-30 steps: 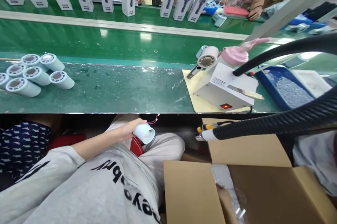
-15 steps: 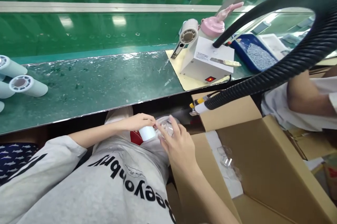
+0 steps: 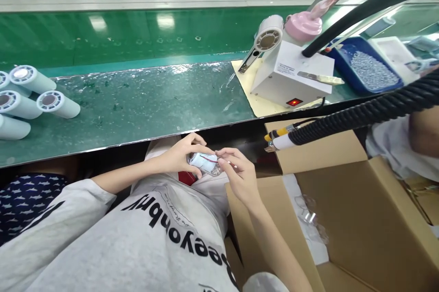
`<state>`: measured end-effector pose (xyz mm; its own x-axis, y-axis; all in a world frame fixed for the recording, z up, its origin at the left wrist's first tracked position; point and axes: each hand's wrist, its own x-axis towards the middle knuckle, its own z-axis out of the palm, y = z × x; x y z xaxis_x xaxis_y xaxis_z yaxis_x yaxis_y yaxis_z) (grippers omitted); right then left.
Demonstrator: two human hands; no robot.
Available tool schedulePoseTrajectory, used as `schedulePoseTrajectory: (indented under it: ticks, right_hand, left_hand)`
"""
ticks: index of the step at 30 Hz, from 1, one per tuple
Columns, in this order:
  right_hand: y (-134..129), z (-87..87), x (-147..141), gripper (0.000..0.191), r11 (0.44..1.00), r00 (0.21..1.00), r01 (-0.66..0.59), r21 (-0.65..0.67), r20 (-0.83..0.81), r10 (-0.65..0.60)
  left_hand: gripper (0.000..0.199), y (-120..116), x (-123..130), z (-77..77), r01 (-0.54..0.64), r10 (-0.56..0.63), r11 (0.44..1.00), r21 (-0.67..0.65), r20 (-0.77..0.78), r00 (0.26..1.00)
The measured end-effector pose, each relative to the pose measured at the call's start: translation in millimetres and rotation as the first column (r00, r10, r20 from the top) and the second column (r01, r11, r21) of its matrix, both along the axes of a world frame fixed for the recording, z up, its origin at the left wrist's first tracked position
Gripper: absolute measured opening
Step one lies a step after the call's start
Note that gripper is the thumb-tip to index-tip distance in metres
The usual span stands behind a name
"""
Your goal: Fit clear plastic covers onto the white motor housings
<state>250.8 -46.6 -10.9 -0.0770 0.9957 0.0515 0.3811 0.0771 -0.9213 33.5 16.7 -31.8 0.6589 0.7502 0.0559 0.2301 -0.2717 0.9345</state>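
Note:
Over the lap, my left hand point(image 3: 185, 155) grips a light blue cylindrical part point(image 3: 205, 162) with dark and red wires along its side and clear plastic at its right end. The fingertips of my right hand point(image 3: 238, 168) are pinched at that right end, by the wires; what exactly they hold is too small to make out. Both hands are just below the front edge of the green bench point(image 3: 154, 104).
Light blue cylinders point(image 3: 58, 104) lie on the bench at left. At right are a white device point(image 3: 291, 72), a fan-like part point(image 3: 269, 36), a blue tray point(image 3: 373, 70), a black hose point(image 3: 363, 109) and an open carton point(image 3: 343, 205). A person's arm point(image 3: 425, 132) shows far right.
The light blue part has turned, so its wires now show. My left hand has spread around it, and my right hand has closed at its right end. The view has shifted slightly.

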Motion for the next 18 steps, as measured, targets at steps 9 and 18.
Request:
schedulePoseTrajectory:
  ticks: [9, 18]
  right_hand:
    - [-2.2, 3.6, 9.5, 0.014, 0.994, 0.990, -0.112, 0.000, -0.089, 0.112]
    - [-20.0, -5.3, 14.3, 0.042, 0.964, 0.979, -0.201, 0.174, 0.048, 0.196]
  left_hand:
    - [0.067, -4.3, -0.8, 16.3, 0.056, -0.002, 0.928, -0.368, 0.147, 0.989]
    - [0.076, -10.6, -10.0, 22.6, 0.092, -0.028, 0.900, -0.427, 0.153, 0.988]
